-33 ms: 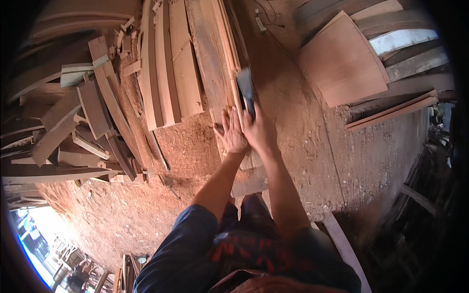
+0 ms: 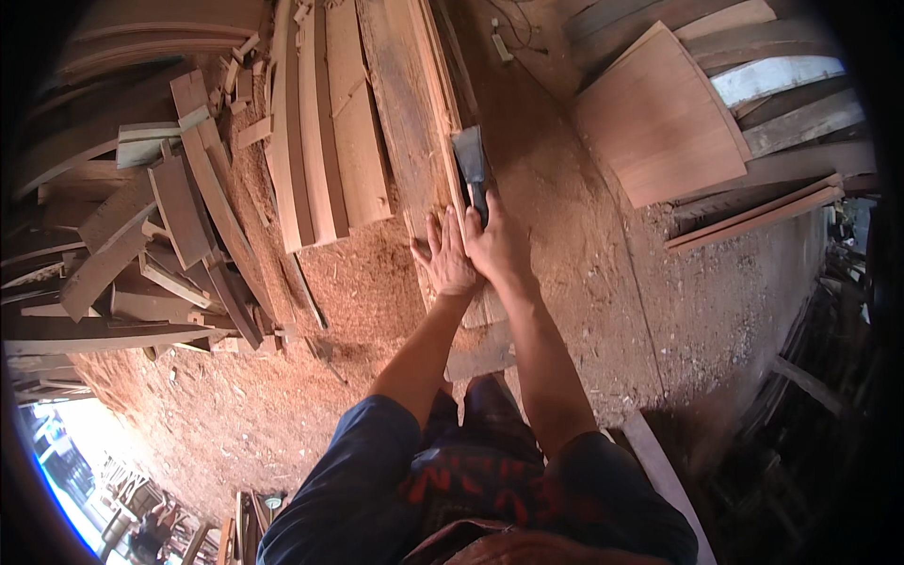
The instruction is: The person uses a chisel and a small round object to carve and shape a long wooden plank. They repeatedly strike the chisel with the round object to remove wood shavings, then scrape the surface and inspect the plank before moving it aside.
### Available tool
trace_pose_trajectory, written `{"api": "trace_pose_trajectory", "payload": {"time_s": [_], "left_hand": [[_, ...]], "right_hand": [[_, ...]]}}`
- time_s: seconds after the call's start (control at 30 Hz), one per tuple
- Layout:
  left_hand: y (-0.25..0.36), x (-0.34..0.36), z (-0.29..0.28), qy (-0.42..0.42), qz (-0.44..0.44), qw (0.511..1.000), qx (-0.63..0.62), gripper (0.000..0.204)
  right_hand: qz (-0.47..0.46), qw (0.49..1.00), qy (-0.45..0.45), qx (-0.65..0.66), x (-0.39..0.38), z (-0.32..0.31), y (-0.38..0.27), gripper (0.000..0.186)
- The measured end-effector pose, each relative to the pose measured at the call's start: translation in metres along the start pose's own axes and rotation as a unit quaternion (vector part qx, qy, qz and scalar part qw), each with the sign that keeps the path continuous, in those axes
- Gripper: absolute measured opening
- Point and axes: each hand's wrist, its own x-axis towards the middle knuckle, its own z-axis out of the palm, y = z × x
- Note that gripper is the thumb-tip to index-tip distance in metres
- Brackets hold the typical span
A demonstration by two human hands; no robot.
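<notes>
My left hand (image 2: 448, 256) lies flat with spread fingers on a long wooden plank (image 2: 400, 122). Close beside it, almost touching, my right hand (image 2: 499, 247) is closed round the dark handle of a short tool with a broad, grey flat blade (image 2: 469, 158); its exact kind is not clear. The blade rests along or just over the right edge of the plank, next to a thin strip of wood (image 2: 435, 66) that runs along it. My palm and fingers cover part of the handle.
Several cut boards (image 2: 315, 141) lie left of the plank. Farther left is a jumbled heap of offcuts (image 2: 188, 217). A wide panel (image 2: 650, 113) leans on stacked timber at the right. A white power socket with a cable (image 2: 503, 45) lies ahead. Sawdust covers the floor (image 2: 603, 311).
The tool and my right hand have shifted very slightly left, and the blade looks sharper and turned flatter toward me. My left hand has stayed in place.
</notes>
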Motion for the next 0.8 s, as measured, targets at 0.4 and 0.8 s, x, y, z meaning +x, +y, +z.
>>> {"api": "trace_pose_trajectory", "payload": {"time_s": [0.4, 0.8], "left_hand": [[0.004, 0.001, -0.018, 0.015, 0.003, 0.999, -0.036, 0.113], [0.014, 0.005, -0.017, 0.090, -0.010, 0.996, -0.009, 0.096]], "right_hand": [[0.135, 0.798, -0.210, 0.549, 0.016, -0.054, 0.024, 0.052], [0.213, 0.793, -0.101, 0.562, 0.038, -0.168, 0.178, 0.043]]}}
